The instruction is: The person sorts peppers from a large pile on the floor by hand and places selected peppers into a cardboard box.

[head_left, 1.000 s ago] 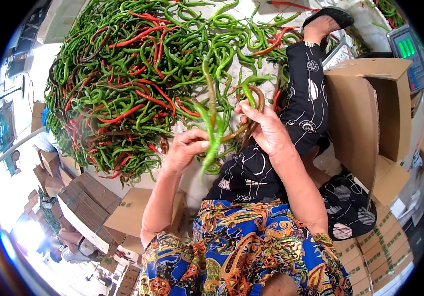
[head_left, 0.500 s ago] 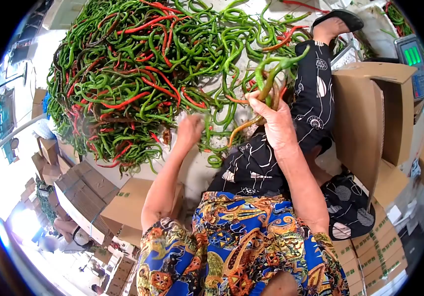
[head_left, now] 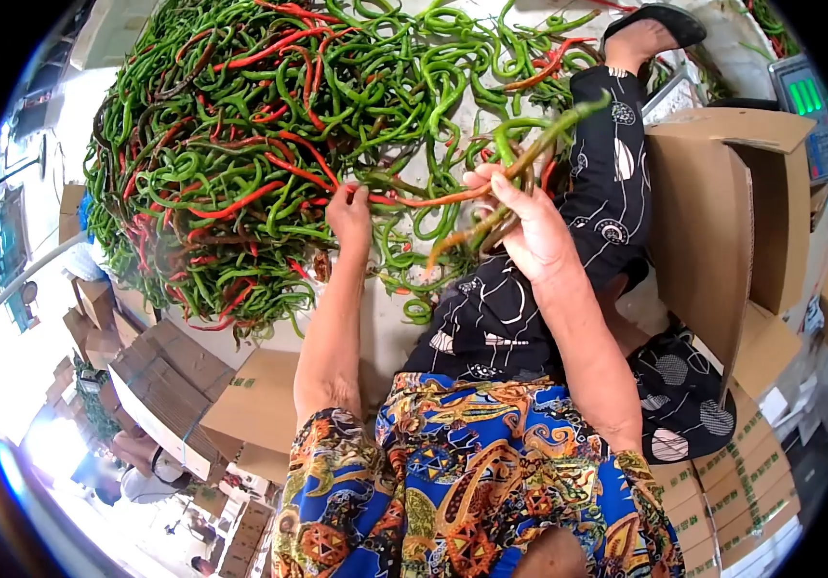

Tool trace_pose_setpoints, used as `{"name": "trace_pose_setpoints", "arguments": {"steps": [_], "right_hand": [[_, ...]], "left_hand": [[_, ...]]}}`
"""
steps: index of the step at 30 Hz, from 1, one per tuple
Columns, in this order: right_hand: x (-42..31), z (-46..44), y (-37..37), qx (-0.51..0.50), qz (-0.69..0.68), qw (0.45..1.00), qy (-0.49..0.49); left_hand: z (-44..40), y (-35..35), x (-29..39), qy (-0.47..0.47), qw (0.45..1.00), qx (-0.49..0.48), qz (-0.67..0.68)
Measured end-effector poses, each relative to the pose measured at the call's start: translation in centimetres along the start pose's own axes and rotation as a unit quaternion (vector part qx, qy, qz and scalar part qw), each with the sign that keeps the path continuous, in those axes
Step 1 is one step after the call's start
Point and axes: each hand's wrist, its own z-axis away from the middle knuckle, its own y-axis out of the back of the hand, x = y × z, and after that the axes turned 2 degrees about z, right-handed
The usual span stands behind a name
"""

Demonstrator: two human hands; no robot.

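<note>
A large heap of long, curled green and red chili peppers [head_left: 231, 154] covers the upper left of the view. My left hand [head_left: 349, 220] is at the heap's right edge, its fingertips pinched at a red chili pepper [head_left: 382, 200]. My right hand [head_left: 533, 231] is closed around a small bunch of chili peppers [head_left: 541, 144], green and brownish-orange. Their ends stick out on both sides of the fingers, and the palm hides their middles. Looser green chili peppers [head_left: 448, 96] lie on the pale surface between the heap and my leg.
An open cardboard box [head_left: 698, 241] stands to the right, with a digital scale [head_left: 807, 111] behind it. My outstretched leg [head_left: 616, 164] in patterned trousers borders the peppers. Flattened cartons [head_left: 168, 376] and another box [head_left: 255, 400] are at the lower left. A person [head_left: 149, 477] is farther back there.
My left hand has moved up and slightly left to the heap's edge, its fingertips now on a red chili pepper. My right hand stays nearly in place while its bunch has tilted.
</note>
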Motion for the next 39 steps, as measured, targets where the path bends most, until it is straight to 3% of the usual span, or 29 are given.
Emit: {"name": "trace_pose_setpoints", "arguments": {"steps": [2,6,8,10,12,13,16,18,19,20,22,24,27,29,30,34,39], "right_hand": [[-0.5,0.0,0.1,0.018,-0.026,0.999,-0.027],[-0.8,0.6,-0.1,-0.048,-0.115,0.992,-0.016],[-1.2,1.0,-0.6,-0.054,-0.142,0.988,0.003],[-1.7,1.5,-0.4,-0.120,-0.194,0.974,0.000],[-1.7,1.8,-0.3,-0.126,-0.169,0.977,0.001],[-1.9,2.0,-0.4,-0.124,-0.151,0.981,-0.001],[-2.0,2.2,-0.1,-0.128,-0.153,0.980,0.007],[-2.0,1.9,-0.2,-0.142,-0.179,0.973,0.013],[-2.0,2.0,-0.3,-0.110,-0.184,0.977,0.009],[-2.0,2.0,-0.3,-0.097,-0.183,0.978,0.009],[-2.0,1.6,-0.1,-0.068,-0.183,0.981,0.012],[-1.9,1.5,0.2,-0.056,-0.177,0.982,0.019],[-1.8,1.3,-0.1,-0.050,-0.151,0.987,0.006],[-1.4,0.9,-0.2,-0.044,-0.115,0.992,-0.005],[-1.3,0.8,-0.4,-0.040,-0.096,0.994,-0.009],[-1.4,1.1,-0.7,-0.050,-0.097,0.994,-0.013],[-1.6,1.8,-0.8,-0.135,-0.084,0.987,0.017]], "left_hand": [[0.8,1.5,2.1,0.143,0.966,-0.013,0.216],[2.2,5.1,4.6,0.228,0.900,-0.055,0.367],[2.8,4.8,3.5,0.209,0.927,-0.101,0.296],[5.1,3.7,5.8,0.179,0.947,-0.240,0.119],[6.6,1.7,5.9,0.036,0.899,-0.436,-0.003],[6.3,0.3,5.0,-0.005,0.926,-0.373,-0.057],[3.8,-3.6,6.0,0.024,0.993,-0.111,-0.019],[1.6,-6.2,3.1,0.119,0.981,-0.156,0.001],[1.4,-6.8,2.9,0.236,0.946,-0.180,0.131],[1.6,-7.0,2.5,0.230,0.944,-0.161,0.173],[2.5,-5.8,5.1,0.214,0.934,-0.127,0.257],[3.7,-2.6,8.4,0.116,0.949,-0.124,0.264],[4.5,2.2,11.1,-0.125,0.982,-0.082,0.113],[4.9,4.5,13.9,-0.274,0.961,-0.040,-0.018],[4.9,5.1,13.8,-0.306,0.949,-0.056,-0.047],[6.7,5.9,18.1,-0.353,0.917,-0.163,-0.092],[7.4,5.1,20.8,-0.296,0.943,-0.150,0.016]]}}
